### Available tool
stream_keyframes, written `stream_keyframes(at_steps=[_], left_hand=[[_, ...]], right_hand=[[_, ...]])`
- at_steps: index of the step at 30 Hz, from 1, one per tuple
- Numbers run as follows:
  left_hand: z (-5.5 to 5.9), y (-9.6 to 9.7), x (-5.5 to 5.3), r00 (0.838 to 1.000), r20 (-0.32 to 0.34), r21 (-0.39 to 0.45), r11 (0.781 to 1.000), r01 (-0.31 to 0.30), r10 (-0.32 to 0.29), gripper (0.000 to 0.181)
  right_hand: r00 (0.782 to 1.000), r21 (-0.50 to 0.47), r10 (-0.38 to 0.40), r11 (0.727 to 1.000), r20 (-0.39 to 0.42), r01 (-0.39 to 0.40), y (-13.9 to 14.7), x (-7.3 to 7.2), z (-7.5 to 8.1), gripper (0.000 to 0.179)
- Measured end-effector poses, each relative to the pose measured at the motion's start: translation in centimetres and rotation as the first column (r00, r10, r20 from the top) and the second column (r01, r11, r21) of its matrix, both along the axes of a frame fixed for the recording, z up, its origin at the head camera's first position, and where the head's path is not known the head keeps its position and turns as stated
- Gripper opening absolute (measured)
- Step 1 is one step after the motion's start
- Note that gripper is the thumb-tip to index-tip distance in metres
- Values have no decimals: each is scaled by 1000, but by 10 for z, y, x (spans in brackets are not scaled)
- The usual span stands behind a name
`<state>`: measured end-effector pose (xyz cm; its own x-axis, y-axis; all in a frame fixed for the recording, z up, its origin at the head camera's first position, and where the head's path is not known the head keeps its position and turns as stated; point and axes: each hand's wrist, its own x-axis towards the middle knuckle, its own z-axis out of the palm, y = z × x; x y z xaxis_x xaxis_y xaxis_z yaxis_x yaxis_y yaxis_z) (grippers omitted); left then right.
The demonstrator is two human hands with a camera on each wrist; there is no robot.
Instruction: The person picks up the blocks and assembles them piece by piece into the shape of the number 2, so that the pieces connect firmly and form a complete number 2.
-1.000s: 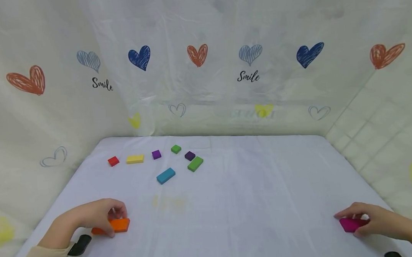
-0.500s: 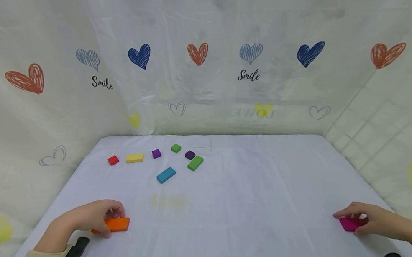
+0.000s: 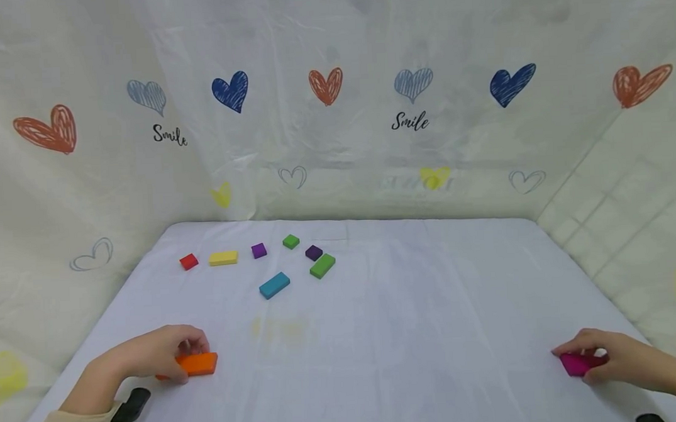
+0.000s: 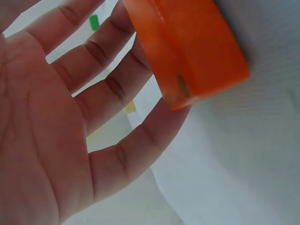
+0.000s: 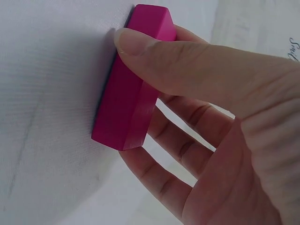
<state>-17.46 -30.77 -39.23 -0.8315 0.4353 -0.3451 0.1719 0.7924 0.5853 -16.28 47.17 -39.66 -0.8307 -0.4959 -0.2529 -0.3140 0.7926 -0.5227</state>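
Observation:
At the near left of the white table, my left hand (image 3: 165,352) grips an orange block (image 3: 200,364) between thumb and fingers. The left wrist view shows this orange block (image 4: 197,47) close up, with the fingers along its side and the thumb out of sight. Far to the right, my right hand (image 3: 619,357) holds a magenta block (image 3: 574,364). In the right wrist view the thumb lies across the magenta block (image 5: 119,108) and the fingers are behind it. The block is long and rectangular, on or very close to the cloth.
Toward the back left lie a red block (image 3: 189,261), a yellow block (image 3: 223,258), a purple block (image 3: 258,250), a small green block (image 3: 291,241), a dark purple block (image 3: 314,252), a longer green block (image 3: 323,266) and a blue block (image 3: 274,285). A heart-printed curtain (image 3: 363,134) surrounds the table.
The whole head view has shifted slightly. Both hands keep their grip on the orange and magenta blocks, with little visible movement. The other blocks stay where they were.

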Motion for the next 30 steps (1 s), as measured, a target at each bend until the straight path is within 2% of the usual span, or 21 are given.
stream_keyframes(at_steps=[4, 9, 14, 22, 25, 30], left_hand=[[-1, 4, -3, 1000, -12, -19, 1000, -8, 8, 34], [0, 9, -5, 999, -9, -29, 999, -31, 31, 33], [2, 13, -6, 999, -19, -24, 998, -51, 51, 35], [2, 19, -10, 998, -55, -1, 1000, -22, 22, 36], [3, 21, -13, 997, -72, -11, 1000, -9, 9, 37], [4, 25, -16, 997, -83, -14, 1000, 5, -6, 37]], right_hand=[[1000, 24, -12, 1000, -14, 13, -1, 1, -1, 38], [995, -25, 44, 999, -95, -46, 1, -1, -3, 43], [991, -35, 68, 997, -111, -72, 1, -5, -2, 46], [984, -27, 74, 996, -160, -79, -8, -9, 2, 44], [976, -43, 107, 992, -187, -117, -11, -10, 4, 45], [974, -60, 132, 988, -186, -145, -17, -13, 7, 45]])
